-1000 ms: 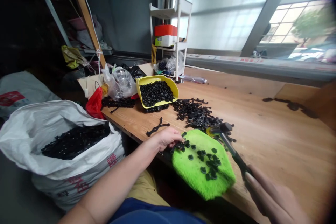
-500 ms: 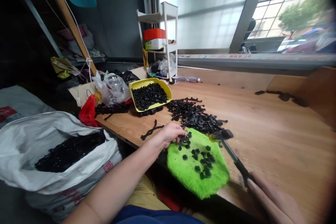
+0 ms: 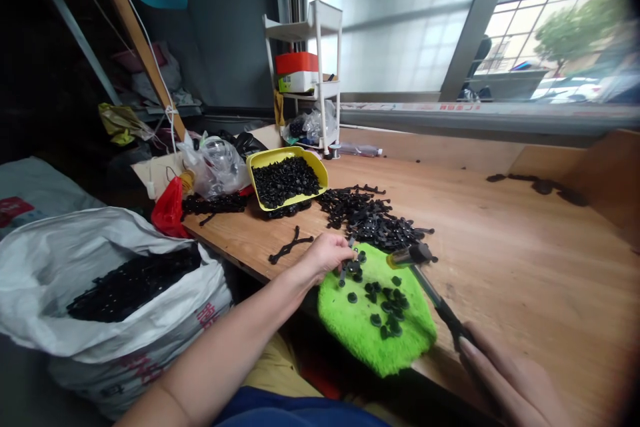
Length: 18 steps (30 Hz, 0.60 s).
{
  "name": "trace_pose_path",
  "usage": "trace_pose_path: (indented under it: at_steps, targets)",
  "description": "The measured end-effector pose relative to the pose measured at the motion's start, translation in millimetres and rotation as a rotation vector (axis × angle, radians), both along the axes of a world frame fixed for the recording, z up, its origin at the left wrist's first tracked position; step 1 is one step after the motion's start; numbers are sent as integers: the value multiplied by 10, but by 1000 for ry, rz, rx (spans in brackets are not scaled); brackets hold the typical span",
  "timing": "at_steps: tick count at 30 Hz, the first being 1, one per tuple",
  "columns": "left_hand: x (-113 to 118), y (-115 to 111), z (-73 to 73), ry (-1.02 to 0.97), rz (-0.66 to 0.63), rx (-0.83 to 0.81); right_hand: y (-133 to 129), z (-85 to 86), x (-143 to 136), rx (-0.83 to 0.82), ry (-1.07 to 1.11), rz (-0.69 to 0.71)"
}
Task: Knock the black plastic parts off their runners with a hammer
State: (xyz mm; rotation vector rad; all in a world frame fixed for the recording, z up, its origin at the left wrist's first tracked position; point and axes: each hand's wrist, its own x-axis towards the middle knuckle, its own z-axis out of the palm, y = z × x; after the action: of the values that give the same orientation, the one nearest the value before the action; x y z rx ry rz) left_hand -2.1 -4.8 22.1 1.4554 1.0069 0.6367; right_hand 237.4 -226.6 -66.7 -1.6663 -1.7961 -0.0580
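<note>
My left hand (image 3: 327,257) rests at the far left edge of a fuzzy green cloth (image 3: 357,341), its fingertips pinched on a small black connector strip (image 3: 343,277), partly hidden by the fingers. In my right hand (image 3: 507,373) is a small mallet (image 3: 440,309), gripped by its black handle. The mallet's head, yellow at one end and black at the other, hangs above the cloth's far right edge, right of my left hand and apart from it. Several small black round caps (image 3: 394,310) lie scattered on the cloth.
Beyond the cloth is a pile of black strips (image 3: 375,217) on the wooden table (image 3: 500,233). A yellow tray (image 3: 324,177) full of small black parts stands to its left. A loose strip (image 3: 290,245) lies near the edge. At left sits an open white sack (image 3: 45,240) holding black parts.
The mallet and my right hand have shifted a little to the left, bringing the mallet's head closer to my left hand. My left hand keeps its pinch at nearly the same spot.
</note>
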Motion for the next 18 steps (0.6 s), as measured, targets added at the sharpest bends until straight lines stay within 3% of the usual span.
trace_pose_path:
  at_steps: [3, 5, 8, 11, 16, 18]
  targets:
    - [10, 9, -19, 21, 19, 16, 116, 96, 0, -65, -122, 12]
    - [15, 10, -28, 26, 37, 34, 202, 202, -66, -135, -129, -51]
    - [17, -1, -21, 15, 49, 38, 314, 410, -235, -86, -165, -78]
    - [14, -17, -8, 8, 59, 30, 370, 583, -360, -197, -219, 18]
    - [19, -13, -57, -69, 53, 42, 349, 614, -348, -1, -348, -49]
    - [22, -8, -82, -60, 57, 58, 342, 602, -339, -127, -338, -6]
